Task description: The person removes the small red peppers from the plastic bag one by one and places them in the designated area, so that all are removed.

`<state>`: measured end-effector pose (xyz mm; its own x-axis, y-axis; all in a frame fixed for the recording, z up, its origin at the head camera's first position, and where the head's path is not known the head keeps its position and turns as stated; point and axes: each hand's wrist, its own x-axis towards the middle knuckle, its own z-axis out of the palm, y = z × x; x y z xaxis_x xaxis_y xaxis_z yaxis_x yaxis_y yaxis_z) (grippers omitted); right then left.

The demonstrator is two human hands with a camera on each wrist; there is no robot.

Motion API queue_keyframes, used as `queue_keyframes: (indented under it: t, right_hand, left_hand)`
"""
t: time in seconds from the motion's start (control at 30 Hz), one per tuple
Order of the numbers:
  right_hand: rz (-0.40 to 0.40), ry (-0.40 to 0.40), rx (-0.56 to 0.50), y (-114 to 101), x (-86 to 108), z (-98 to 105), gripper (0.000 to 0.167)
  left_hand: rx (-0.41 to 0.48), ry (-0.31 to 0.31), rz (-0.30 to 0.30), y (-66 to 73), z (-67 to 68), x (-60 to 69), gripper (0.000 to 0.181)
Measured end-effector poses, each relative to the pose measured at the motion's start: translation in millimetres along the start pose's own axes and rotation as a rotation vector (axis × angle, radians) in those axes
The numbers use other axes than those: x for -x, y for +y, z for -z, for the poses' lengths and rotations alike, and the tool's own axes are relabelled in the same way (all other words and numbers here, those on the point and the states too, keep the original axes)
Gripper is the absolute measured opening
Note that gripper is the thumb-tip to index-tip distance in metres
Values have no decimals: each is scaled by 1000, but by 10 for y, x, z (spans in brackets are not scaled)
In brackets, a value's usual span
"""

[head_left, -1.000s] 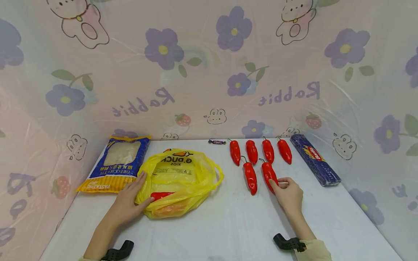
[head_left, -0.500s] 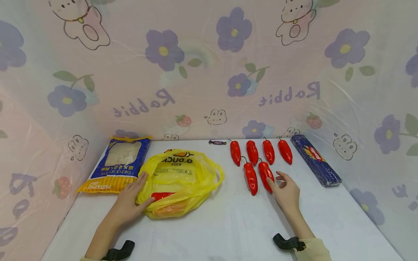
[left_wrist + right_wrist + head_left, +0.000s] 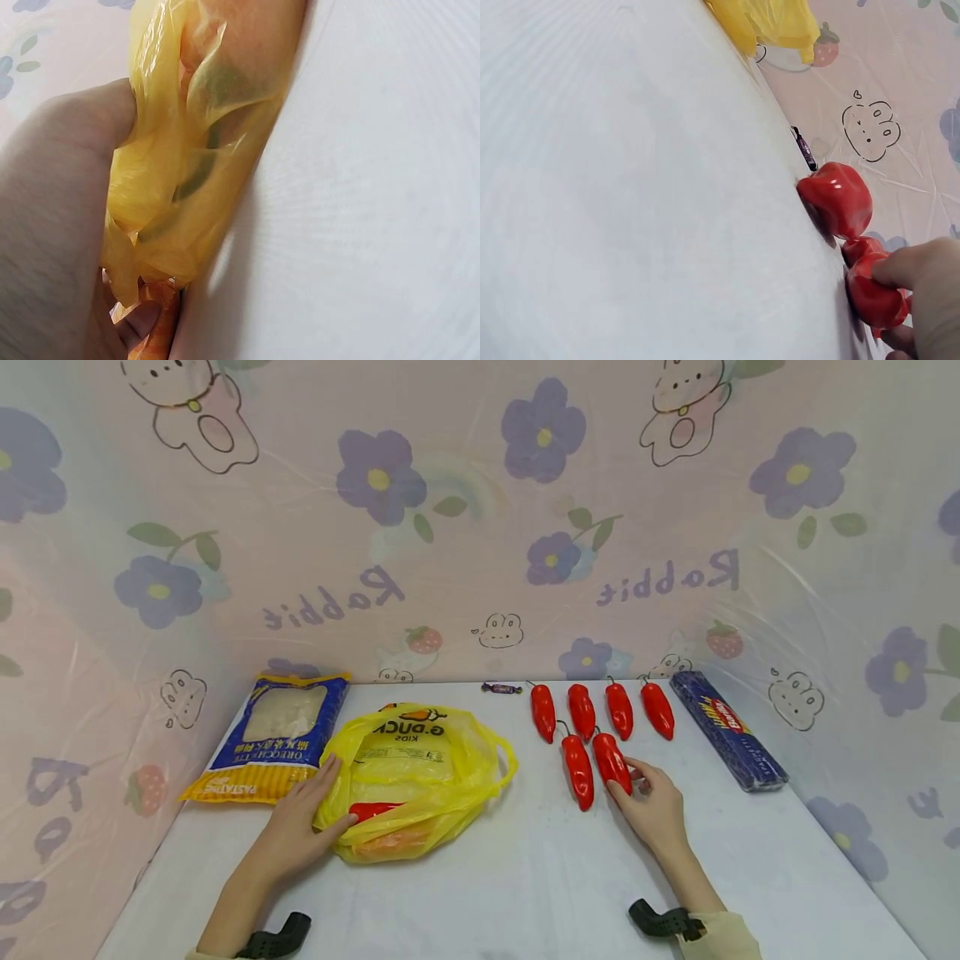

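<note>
My right hand [image 3: 654, 806] holds the lower end of a glossy red chili pepper [image 3: 611, 762] between thumb and fingers. It lies just right of another red pepper [image 3: 577, 770] in the front row. In the right wrist view, my thumb [image 3: 901, 266] presses on the held pepper [image 3: 876, 296]. On the left, my left hand [image 3: 303, 818] rests spread against the side of a yellow plastic bag [image 3: 480, 768], its thumb near a red item [image 3: 371, 811] showing at the opening. Through the thin plastic in the left wrist view, orange and green shapes show faintly; their kind is unclear.
Several more red peppers [image 3: 581, 710] form a back row, with a small purple wrapped candy [image 3: 501, 688] to their left. A blue and yellow pasta bag [image 3: 277, 735] lies at the far left, a dark blue spaghetti pack [image 3: 727, 731] at the right. Patterned curtain surrounds the table.
The right hand has shifted the front-right pepper a little to the left, closer to its neighbour, and its fingers have come round onto the pepper's side. The left hand stays on the bag.
</note>
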<state>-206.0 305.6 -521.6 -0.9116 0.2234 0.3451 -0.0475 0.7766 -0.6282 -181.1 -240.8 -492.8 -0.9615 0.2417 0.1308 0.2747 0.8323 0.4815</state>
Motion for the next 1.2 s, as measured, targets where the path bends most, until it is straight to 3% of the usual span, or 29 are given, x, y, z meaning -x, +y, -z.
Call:
queue_keyframes:
  t: [0.2, 0.47, 1.0, 1.2]
  right_hand:
    - [9, 39, 19, 9, 3, -15, 51]
    - [61, 5, 19, 10, 1, -19, 56]
    - [31, 6, 28, -41, 5, -15, 58]
    - [22, 25, -10, -156, -27, 59, 58]
  left_hand:
    - [-6, 1, -2, -5, -4, -3, 93]
    - [1, 4, -6, 1, -1, 6, 92]
    - [-10, 1, 0, -9, -11, 11, 92]
    - [-7, 0, 15, -34, -33, 12, 93]
